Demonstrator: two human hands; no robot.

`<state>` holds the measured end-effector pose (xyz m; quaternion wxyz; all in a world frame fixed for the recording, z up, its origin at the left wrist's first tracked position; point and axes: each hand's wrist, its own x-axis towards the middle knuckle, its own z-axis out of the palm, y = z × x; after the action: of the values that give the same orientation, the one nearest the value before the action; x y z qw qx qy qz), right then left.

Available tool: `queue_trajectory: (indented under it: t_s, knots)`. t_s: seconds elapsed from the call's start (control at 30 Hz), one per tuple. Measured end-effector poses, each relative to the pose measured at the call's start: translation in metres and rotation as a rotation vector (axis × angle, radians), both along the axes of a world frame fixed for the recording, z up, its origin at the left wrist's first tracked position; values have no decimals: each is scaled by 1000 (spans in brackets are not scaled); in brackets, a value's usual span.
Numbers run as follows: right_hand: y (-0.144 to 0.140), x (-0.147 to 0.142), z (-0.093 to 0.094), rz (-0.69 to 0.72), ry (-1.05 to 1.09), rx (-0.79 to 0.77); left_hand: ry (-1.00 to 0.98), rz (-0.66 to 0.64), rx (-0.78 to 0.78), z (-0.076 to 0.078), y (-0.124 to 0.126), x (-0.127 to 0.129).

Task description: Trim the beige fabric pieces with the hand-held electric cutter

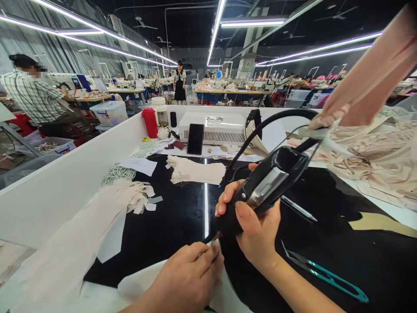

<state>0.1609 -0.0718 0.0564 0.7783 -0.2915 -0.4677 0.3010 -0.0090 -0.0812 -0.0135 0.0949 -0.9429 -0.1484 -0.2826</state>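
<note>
My right hand [252, 221] grips a black corded hand tool [267, 182] with a silver plate on top, its tip pointing down toward the near edge of the black table [325, 261]. My left hand [190, 278] pinches a pale fabric piece [137, 284] flat on the table right under the tool's tip. The tool's black cable [260, 130] arcs up and back to the right. A second person's arm [368, 78] reaches in from the upper right, touching the cable.
Teal thread snips [325, 274] and a metal pen-like tool [298, 208] lie right of my hands. Stacks of beige fabric [195, 169] sit left and centre, more cloth [384, 161] at right. A white box [221, 126], phone [195, 139], red bottle [150, 122] stand behind. White wall [65, 187] at left.
</note>
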Motion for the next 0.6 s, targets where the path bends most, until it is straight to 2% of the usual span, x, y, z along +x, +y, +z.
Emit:
queue_trajectory:
  t_s: [0.37,0.6]
  knots:
    - [1,-1,-5,38,-34,23,-5,-4,35,-2,0,1]
    - [-1,1,1,-26,-22,-28,23,-7,7,-1,1,1]
